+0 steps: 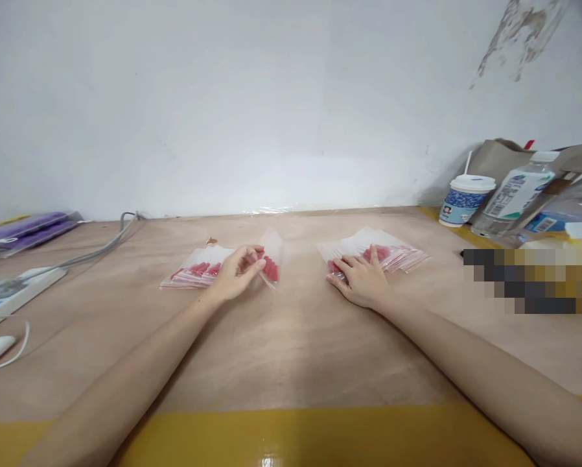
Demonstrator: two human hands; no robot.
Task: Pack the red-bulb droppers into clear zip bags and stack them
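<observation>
My left hand [237, 272] pinches the edge of a small clear plastic bag [271, 263] with red pieces inside, holding it tilted up off the table. Beneath and left of that hand lies a fanned pile of similar bags [188, 275], also with red contents. My right hand [361, 279] rests flat with fingers spread on a second fanned stack of bags [393, 253]. Its palm and fingers cover part of that stack. What exactly the red pieces are cannot be made out.
On the right stand a lidded paper cup [466, 200] with a straw and a plastic bottle [519, 194]. Purple packages [28, 228] lie at the far left, near a grey cable [104, 250] and a white power strip [28, 295]. A wall [223, 117] closes off the back.
</observation>
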